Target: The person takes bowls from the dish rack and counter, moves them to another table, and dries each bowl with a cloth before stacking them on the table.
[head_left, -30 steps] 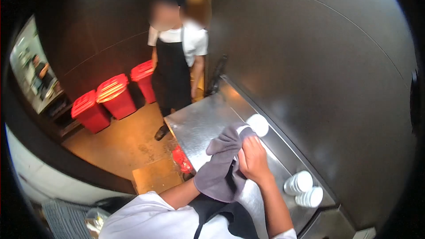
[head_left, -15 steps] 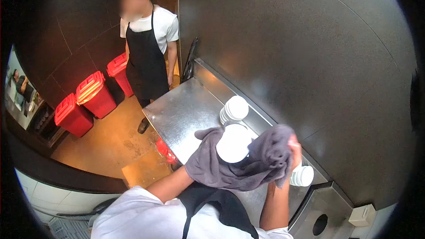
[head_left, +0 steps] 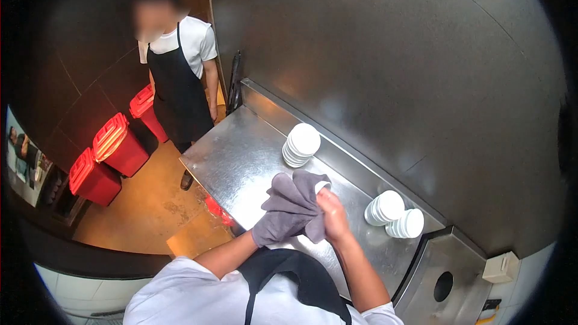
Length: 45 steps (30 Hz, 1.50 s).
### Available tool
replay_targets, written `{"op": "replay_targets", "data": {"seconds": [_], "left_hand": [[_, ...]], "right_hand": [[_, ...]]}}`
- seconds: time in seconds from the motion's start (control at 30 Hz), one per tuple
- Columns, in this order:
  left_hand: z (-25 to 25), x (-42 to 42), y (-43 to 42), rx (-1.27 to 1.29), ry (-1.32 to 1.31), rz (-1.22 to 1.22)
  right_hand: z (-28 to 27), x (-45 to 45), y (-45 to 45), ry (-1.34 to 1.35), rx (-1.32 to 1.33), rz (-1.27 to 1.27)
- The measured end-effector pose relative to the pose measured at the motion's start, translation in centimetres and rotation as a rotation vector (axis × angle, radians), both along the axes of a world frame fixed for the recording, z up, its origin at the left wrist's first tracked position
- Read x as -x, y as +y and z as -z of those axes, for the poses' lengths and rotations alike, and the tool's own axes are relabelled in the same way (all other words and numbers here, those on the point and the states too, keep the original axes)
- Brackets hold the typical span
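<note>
A grey cloth (head_left: pixel 290 204) is draped over my left hand, hiding its fingers, and is bunched around a white bowl (head_left: pixel 323 186). Only a small part of the bowl's rim shows at the cloth's upper right. My right hand (head_left: pixel 333 212) is closed at the right side of the bundle, gripping the bowl and the cloth's edge. Both hands are close together above the steel counter (head_left: pixel 226 150). Beyond them, a stack of white bowls (head_left: pixel 301 144) stands near the back ledge. Two more stacks, a taller-looking one (head_left: pixel 385 207) and another (head_left: pixel 406 224), stand to the right.
A co-worker in a black apron (head_left: pixel 179 90) stands past the counter's far left end. Several red lidded bins (head_left: pixel 120 144) line the wall on the floor. At the right, a lower steel surface (head_left: pixel 421 289) has a round dark hole. A dark wall rises behind the counter.
The cloth has gone from spread wide to gathered around the bowl, covering most of its white face. My right hand has moved left to meet it, uncovering the right-hand stacks. The view has shifted slightly.
</note>
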<state>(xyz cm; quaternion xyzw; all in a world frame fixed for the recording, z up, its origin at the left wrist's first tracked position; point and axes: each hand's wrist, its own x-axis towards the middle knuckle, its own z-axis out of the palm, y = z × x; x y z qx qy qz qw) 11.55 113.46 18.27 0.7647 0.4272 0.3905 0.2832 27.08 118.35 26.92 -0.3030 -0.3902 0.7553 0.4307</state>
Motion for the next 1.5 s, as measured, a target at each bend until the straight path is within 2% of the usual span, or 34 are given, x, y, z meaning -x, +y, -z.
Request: {"op": "replay_targets", "data": {"seconds": [0.03, 0.07, 0.13, 0.2, 0.23, 0.37, 0.4, 0.43, 0.53, 0.67, 0.73, 0.77, 0.87, 0.9, 0.93, 1.0, 1.07, 1.1, 1.13, 1.17, 1.27, 1.3, 1.33, 1.4, 1.47, 1.5], "left_hand": [[0.5, 0.1, -0.3, 0.104, -0.043, 0.032], [1.7, -0.1, -0.1, 0.058, -0.033, 0.017], [4.1, -0.6, 0.4, -0.034, -0.011, -0.016], [-0.8, 0.0, -0.1, -0.181, 0.039, -0.159], [-1.1, 0.3, -0.2, -0.09, -0.035, -0.164], [-1.5, 0.8, -0.5, 0.285, -0.331, -0.14], [-1.3, 0.6, -0.7, 0.354, -0.389, -0.141], [-0.9, 0.3, -1.3, 0.392, -0.427, -0.162], [-0.3, -0.4, -2.8, 0.446, -0.434, -0.178], [-1.9, -1.2, -2.5, 0.384, -0.311, -0.173], [-2.0, -1.6, -1.3, 0.289, -0.224, -0.218], [-1.7, -1.8, -0.7, 0.232, -0.16, -0.251], [1.2, -1.2, 1.7, 0.121, 0.169, -0.349], [4.4, 0.0, 3.3, 0.144, 0.381, -0.351], [6.7, 0.7, 4.4, 0.168, 0.594, -0.348], [8.5, 0.2, 6.6, 0.248, 0.683, -0.33], [8.5, -1.1, 9.4, 0.327, 0.768, -0.315], [5.6, -2.2, 9.4, 0.292, 0.586, -0.351], [2.8, -3.4, 9.4, 0.247, 0.406, -0.37], [4.6, -3.5, 10.8, 0.238, 0.34, -0.342], [15.5, -3.7, 15.9, 0.246, 0.133, -0.396], [13.0, -3.9, 15.7, 0.047, 0.408, -0.395], [12.5, -3.7, 15.7, -0.075, 0.5, -0.36], [11.7, -3.5, 15.7, -0.345, 0.679, -0.318], [11.7, -3.6, 15.3, -0.381, 0.489, -0.331], [11.5, -4.2, 14.7, -0.011, 0.054, -0.241]], "right_hand": [[1.0, -1.8, 0.7, -0.056, 0.008, -0.053], [-0.4, -1.4, 0.2, 0.15, 0.244, 0.003], [-0.9, -2.6, -1.0, 0.665, 0.261, 0.051], [-3.9, -4.5, -1.6, 0.485, 0.125, 0.275], [-4.8, -4.9, -1.6, 0.394, 0.055, 0.388], [-3.8, -4.8, -3.0, -0.573, -1.316, 0.466], [-2.8, -4.0, -3.7, -0.71, -1.408, 0.307], [-1.5, -2.7, -4.4, -0.763, -1.462, 0.365], [0.2, -2.2, -4.7, -0.676, -1.455, 0.368], [3.1, -1.8, -3.4, -0.372, -0.64, 0.28], [5.2, 0.5, -3.6, 0.011, -0.134, 0.357], [13.2, 0.2, -3.2, -0.196, -0.073, 0.353], [8.0, -0.7, -3.2, -0.366, -0.114, 0.262], [11.9, -0.8, -3.5, -0.337, -0.105, 0.267], [14.4, -1.4, -4.1, -0.436, -0.096, 0.139], [17.3, -3.3, -4.7, -0.632, -0.075, -0.114], [12.0, -4.4, -4.9, -0.991, -0.183, -0.269], [10.1, -5.0, -5.0, -1.17, -0.238, -0.35], [10.6, -5.8, -5.1, -1.202, -0.34, -0.169], [11.4, -6.8, -5.3, -1.226, -0.44, 0.018], [10.7, -10.0, -3.8, -1.295, -0.737, 0.532], [9.9, -11.4, -3.0, -1.379, -0.816, 0.623], [9.2, -12.8, -2.3, -1.466, -0.89, 0.717], [8.6, -15.5, -1.0, -1.618, -0.865, 0.735], [8.9, -17.8, -0.1, -1.72, -0.842, 0.714], [9.5, -18.8, 0.4, -1.748, -0.837, 0.685]]}}
